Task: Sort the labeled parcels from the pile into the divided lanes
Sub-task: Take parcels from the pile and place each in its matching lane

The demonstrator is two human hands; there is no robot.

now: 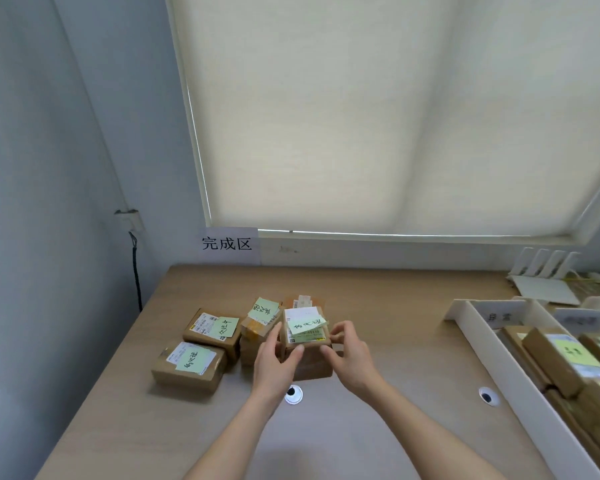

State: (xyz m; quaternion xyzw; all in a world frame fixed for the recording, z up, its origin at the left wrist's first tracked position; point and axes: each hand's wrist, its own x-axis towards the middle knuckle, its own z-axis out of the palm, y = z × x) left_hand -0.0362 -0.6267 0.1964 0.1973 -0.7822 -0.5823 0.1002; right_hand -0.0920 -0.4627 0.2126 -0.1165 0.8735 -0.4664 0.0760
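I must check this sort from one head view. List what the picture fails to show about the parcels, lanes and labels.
- Held parcel: the left hand and right hand cover its lower sides; its green note is too small to read.
- Divided lanes: cut off by the right edge, so their count is unknown.
- Lane signs: blurred.
- Rear parcel: mostly hidden behind the held one.

We count two hands, the left hand (274,358) and the right hand (349,355), both on one parcel (305,336). Left of them we see three more parcels (187,365); behind, a fifth peeks out.
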